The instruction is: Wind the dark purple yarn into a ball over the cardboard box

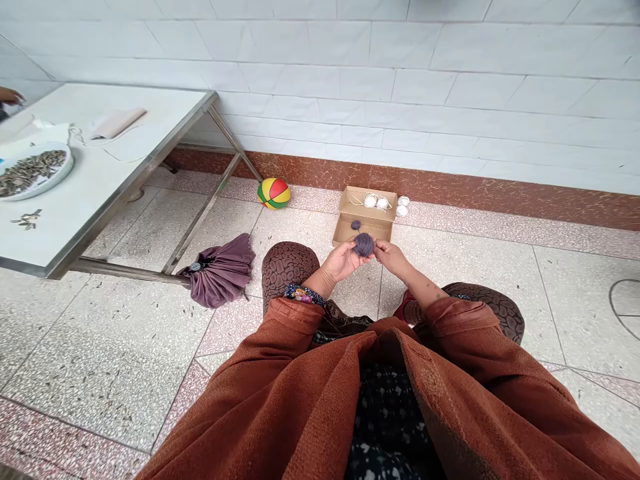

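My left hand [345, 261] is closed around a dark purple-grey ball of yarn [364, 245], held between my knees above the floor. On the ball's right side, my right hand [392, 257] is closed with its fingertips pinched at the yarn; the strand itself is too small to make out there. Just beyond my hands lies an open cardboard box [345, 230]. A smaller ball of the same yarn [355, 225] sits in it, with a strand running toward the ball I hold. White yarn balls [376, 201] rest in the box's rear part.
More white balls [402, 206] lie right of the box. A striped toy ball [274, 193] sits by the wall. At left, a folded purple umbrella [223, 270] leans near the leg of a white table [125, 133], which bears a tray [70, 163] of dried pieces. Another person's hand [9, 95] shows far left.
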The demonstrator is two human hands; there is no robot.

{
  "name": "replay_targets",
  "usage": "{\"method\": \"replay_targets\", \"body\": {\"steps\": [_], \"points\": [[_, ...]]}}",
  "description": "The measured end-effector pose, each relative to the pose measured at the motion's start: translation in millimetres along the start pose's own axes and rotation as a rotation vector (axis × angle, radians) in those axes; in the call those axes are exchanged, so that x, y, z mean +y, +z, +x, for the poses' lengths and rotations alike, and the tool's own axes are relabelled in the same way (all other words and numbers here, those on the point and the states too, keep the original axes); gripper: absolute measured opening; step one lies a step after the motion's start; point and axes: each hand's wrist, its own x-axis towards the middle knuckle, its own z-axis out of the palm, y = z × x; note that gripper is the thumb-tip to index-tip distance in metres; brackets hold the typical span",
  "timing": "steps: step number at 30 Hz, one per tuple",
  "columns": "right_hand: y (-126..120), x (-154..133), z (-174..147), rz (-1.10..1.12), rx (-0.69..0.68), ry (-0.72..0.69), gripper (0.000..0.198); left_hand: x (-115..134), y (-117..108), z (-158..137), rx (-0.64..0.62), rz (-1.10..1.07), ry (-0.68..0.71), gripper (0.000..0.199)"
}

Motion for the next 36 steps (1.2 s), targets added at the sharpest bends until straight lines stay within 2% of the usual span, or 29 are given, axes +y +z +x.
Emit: {"method": "replay_targets", "body": {"steps": [3,6,10,13,18,22,25,28,32,36], "points": [[4,0,-3,-0.010,-0.015,-0.005,0.036,0,-1,3,0.058,-0.014,0.048,0.043],[5,-3,-6,-0.040,-0.036,-0.054,0.034,-1,-8,9,0.190,0.016,0.077,0.036],[1,-13,-9,-0.120,-0.114,-0.219,0.034,-5,-20,18,0.448,0.224,0.050,0.029],[-4,-22,-12,-0.112,-0.137,-0.302,0.035,-8,-25,21,0.537,0.336,0.068,0.028],[-13,-30,-11,-0.069,-0.060,-0.328,0.038,-16,-23,18,0.463,0.487,0.104,0.031],[-18,-20,-3,-0.081,0.117,-0.270,0.036,-21,-20,11,0.259,0.525,0.075,0.043],[-17,-8,2,-0.089,0.242,-0.214,0.032,-21,-17,3,0.068,0.454,0.014,0.059],[-10,2,1,-0.072,0.222,-0.137,0.026,-19,-12,-5,-0.024,0.288,0.028,0.069],[6,5,-13,-0.093,0.128,-0.096,0.019,-15,-9,-11,-0.028,0.128,0.057,0.066],[21,-3,-37,-0.109,0.063,-0.144,0.024,-12,-14,-17,0.090,0.064,0.096,0.058]]}}
